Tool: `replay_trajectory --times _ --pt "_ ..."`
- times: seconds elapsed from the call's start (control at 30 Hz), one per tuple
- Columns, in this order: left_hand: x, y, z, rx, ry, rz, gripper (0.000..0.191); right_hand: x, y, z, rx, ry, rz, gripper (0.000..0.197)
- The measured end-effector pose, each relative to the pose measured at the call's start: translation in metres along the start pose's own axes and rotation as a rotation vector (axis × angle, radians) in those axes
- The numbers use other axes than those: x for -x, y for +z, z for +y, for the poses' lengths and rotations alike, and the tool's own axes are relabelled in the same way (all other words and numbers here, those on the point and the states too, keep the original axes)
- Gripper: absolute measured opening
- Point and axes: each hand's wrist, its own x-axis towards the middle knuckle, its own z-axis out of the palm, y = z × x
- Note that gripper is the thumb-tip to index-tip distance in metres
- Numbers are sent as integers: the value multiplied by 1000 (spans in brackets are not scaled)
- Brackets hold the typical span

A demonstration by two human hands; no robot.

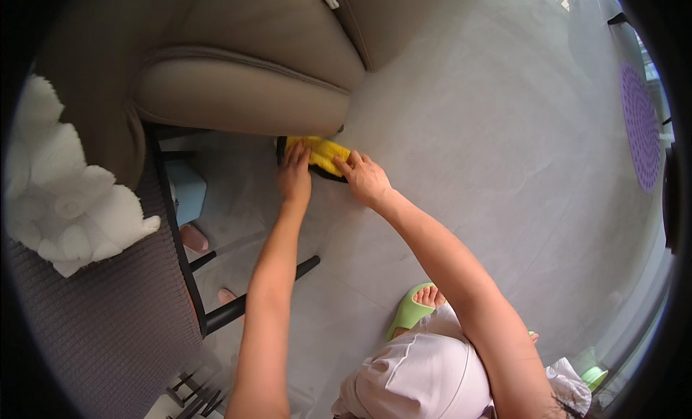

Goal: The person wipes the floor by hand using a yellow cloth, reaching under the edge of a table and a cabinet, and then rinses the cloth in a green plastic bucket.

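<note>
A yellow cloth with dark edging (pixel 327 155) lies bunched on the grey floor, just below the lower edge of a brown upholstered sofa (pixel 243 100). My left hand (pixel 295 173) rests on the cloth's left part, its fingers spread over it. At the right end of the cloth, my right hand (pixel 365 177) pinches the fabric between thumb and fingers. Part of the cloth is hidden under both hands.
To the left stands a bench with a ribbed grey cover (pixel 108 321), black legs and a fluffy white cushion (pixel 70 197) on top. Beneath it are a light blue box (pixel 186 192) and a pink slipper (pixel 194 239). A purple perforated mat (pixel 640 127) is at far right.
</note>
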Motion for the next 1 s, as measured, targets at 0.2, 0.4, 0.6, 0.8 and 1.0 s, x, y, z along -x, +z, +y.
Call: replay_trajectory --times 0.2,0.4,0.6,0.8,1.0 --pt "81 -16 50 -12 -316 -54 49 17 -5 15 80 -165 45 38" --pt "125 -9 142 -24 -371 -125 61 88 -6 48 67 -241 105 39" --pt "66 11 128 59 31 29 40 126 6 48 -34 -52 315 59" --pt "-14 17 33 234 200 -29 41 45 36 4 -105 19 230 44" --pt "6 -7 -32 98 -180 -200 48 -12 28 -41 152 -95 19 46"
